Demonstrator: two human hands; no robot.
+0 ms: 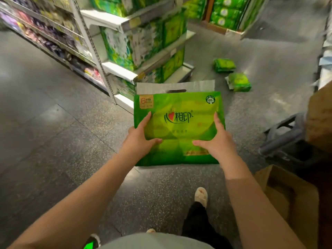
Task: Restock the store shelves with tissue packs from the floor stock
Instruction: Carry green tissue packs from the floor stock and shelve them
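While both arms reach forward from the bottom of the frame, a green tissue pack (179, 128) sits at the centre of the picture, held above the grey speckled floor (53, 141). The left hand (142, 139) grips its left edge, fingers laid up along the front face and the thumb spread across the lower part. The right hand (217, 141) grips the right edge the same way, thumb pointing inward toward the left thumb, the two thumbs apart. The pack's white handle strip (175, 87) with its dark slot points toward the top of the frame.

Just beyond the pack, in the upper middle of the frame, stands a white shelf unit (122, 22) filled with green tissue packs on several levels. Two more small green packs (224, 65) (239, 82) lie on the floor at the upper right, near each other and well apart from the held pack. A further stack of green packs (226, 11) stands at the top right. At the right edge are an open cardboard box (287, 194) and a dark trolley (283, 141). The person's shoe (201, 195) shows at the lower middle.
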